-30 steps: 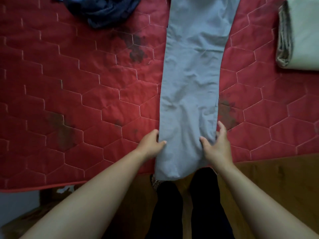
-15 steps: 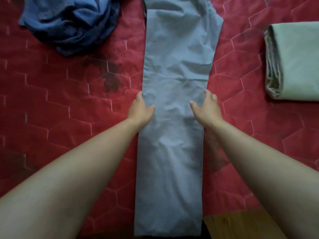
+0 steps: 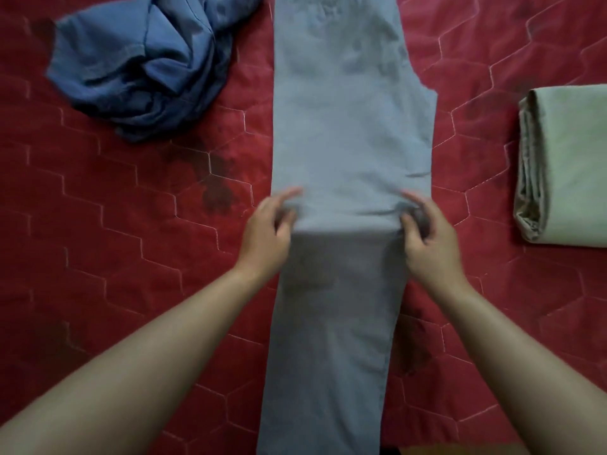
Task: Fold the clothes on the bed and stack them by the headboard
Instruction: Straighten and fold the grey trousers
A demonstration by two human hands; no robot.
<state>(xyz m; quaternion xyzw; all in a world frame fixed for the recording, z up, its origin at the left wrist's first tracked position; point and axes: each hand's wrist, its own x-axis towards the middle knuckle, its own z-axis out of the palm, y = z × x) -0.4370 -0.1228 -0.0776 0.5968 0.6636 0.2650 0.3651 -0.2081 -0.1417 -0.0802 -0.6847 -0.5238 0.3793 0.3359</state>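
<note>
Both hands have moved up the trousers since half a second ago and gone from lying flat beside the cloth to taking hold of it. The left hand is on the 9 o'clock edge and the right hand on the 3 o'clock edge, level with each other near the centre of view. Their fingers are curled and seem to pinch the side seams, though motion blur hides the exact hold. A crosswise ridge runs between the hands.

The trousers lie lengthwise on the bed, legs together, running from 12 o'clock to 6 o'clock, with the near end out of frame at the bottom. A crumpled blue garment lies at 10 o'clock, not yet folded. A folded cloth sits at 3 o'clock. The headboard is not in view.

The step looks like a fold across the length. To do it well, both pinches should catch every layer at the same height, so the crease comes out square to the seams. The hands should lift and travel together, since one leading would skew the fold. The cloth looks thin and limp, so it will probably sag between the hands; slight outward tension would keep it flat. Once laid over, the edges want lining up and a smoothing stroke outward from the middle.
</note>
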